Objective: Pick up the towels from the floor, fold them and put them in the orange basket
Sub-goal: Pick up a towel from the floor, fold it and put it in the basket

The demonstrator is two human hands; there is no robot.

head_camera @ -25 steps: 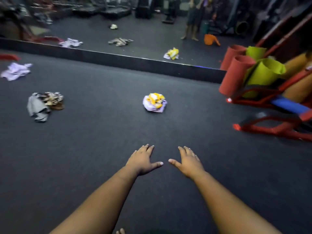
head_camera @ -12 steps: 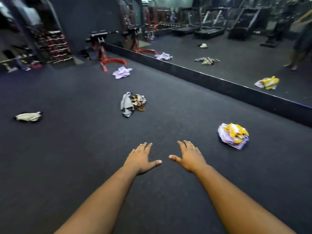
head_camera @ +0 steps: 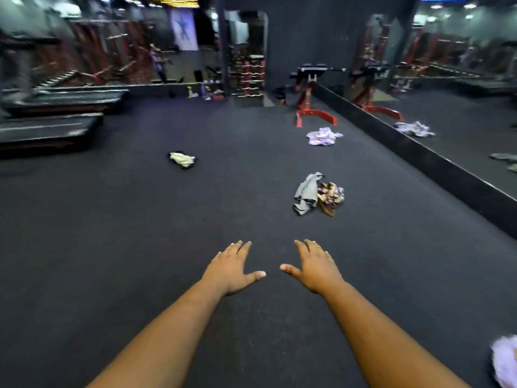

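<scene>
1. Your left hand point(head_camera: 232, 268) and your right hand point(head_camera: 314, 268) are stretched out in front of you, palms down, fingers straight and a little spread. Both are released and hold nothing; the two thumbs point at each other with a small gap between.
2. The towels lie crumpled on the dark floor point(head_camera: 140, 247), none folded. Nearest ahead of your right hand is a grey towel point(head_camera: 306, 193), long and wrinkled, touching a purple-and-yellow patterned towel point(head_camera: 331, 197) on its right side.
3. Farther away, near the wall, lies a pale lilac towel point(head_camera: 323, 136) in a loose heap. To the left, well apart from the others, lies a cream towel point(head_camera: 181, 159), small and bunched.
4. At the bottom right edge you see part of a light purple-white towel point(head_camera: 505, 359), cut by the frame and blurred.
5. I cannot see the orange basket in this view.
6. A red bench stand point(head_camera: 310, 107) is just behind the lilac towel. A black ledge point(head_camera: 419, 155) below the mirror runs along the right side. Low dark platforms point(head_camera: 50, 127) are on the left. The floor between your hands and the grey towel is bare.
</scene>
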